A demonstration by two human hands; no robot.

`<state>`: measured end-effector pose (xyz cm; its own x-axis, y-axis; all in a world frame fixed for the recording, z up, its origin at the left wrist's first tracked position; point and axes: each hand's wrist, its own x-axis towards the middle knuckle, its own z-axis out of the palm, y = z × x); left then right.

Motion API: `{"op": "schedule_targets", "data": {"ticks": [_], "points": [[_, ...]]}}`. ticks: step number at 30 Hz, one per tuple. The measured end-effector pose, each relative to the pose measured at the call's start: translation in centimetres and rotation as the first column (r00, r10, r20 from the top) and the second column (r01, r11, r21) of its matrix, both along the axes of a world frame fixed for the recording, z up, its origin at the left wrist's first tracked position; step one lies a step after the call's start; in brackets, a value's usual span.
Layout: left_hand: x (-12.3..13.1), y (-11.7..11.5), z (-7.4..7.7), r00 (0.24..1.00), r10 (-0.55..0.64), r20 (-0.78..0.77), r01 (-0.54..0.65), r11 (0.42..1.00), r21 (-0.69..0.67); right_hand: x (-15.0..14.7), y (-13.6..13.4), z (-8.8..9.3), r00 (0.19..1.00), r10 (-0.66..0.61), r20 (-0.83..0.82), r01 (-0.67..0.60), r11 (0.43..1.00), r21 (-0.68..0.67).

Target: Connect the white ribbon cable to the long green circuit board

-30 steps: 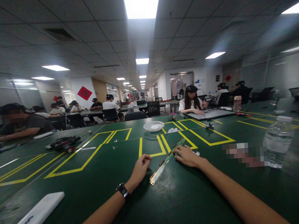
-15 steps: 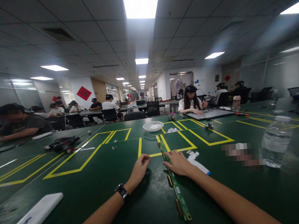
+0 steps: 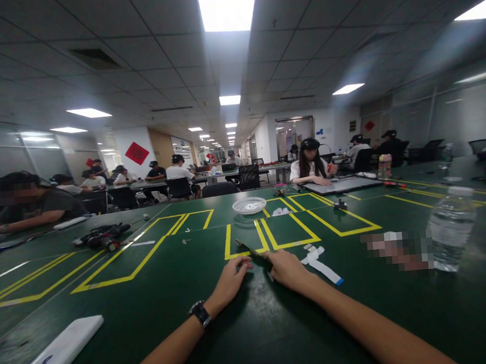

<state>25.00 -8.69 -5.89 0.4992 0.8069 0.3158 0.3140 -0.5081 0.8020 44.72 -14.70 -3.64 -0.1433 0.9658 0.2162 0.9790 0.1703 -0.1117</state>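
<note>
My right hand (image 3: 287, 268) is closed on a long, narrow green circuit board (image 3: 252, 249). The board shows nearly edge-on, its far end sticking out up and to the left past my fingers. The rest of it is covered by the hand. Just left of it is my left hand (image 3: 233, 275), wearing a black watch at the wrist. Its fingers are loosely curved, thumb apart, with nothing seen in them. Whether its fingertips touch the board I cannot tell. White ribbon cable pieces (image 3: 323, 265) with a blue end lie right of my right hand.
A white woven-look basket (image 3: 249, 205) stands ahead on the green table. Yellow tape marks (image 3: 268, 239) outline areas. A water bottle (image 3: 452, 230) stands at right, a white numbered slab (image 3: 50, 360) lies at left, and black tools (image 3: 104, 236) lie beyond. A co-worker (image 3: 310, 165) sits opposite.
The circuit board was lying lengthwise on the table under my right hand. Now that hand grips it, turned and tilted towards the upper left. My left hand has moved slightly right.
</note>
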Motion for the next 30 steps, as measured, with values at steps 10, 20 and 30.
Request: {"op": "schedule_targets", "data": {"ticks": [10,20,30], "points": [[0.6,0.2,0.2,0.958,0.107,0.265,-0.043,0.971,-0.237,-4.1,-3.0,1.9,0.956,0.292,-0.034,-0.285,0.949,0.134],[0.0,1.4,-0.7,0.861,0.249,0.443,-0.059,0.915,-0.399,3.1,-1.0,2.9,0.994,-0.089,0.058,0.071,0.962,0.262],[0.0,1.1,-0.8,0.858,0.190,0.478,0.040,0.902,-0.429,10.8,0.2,0.8,0.894,-0.422,0.149,0.439,0.893,-0.100]]}}
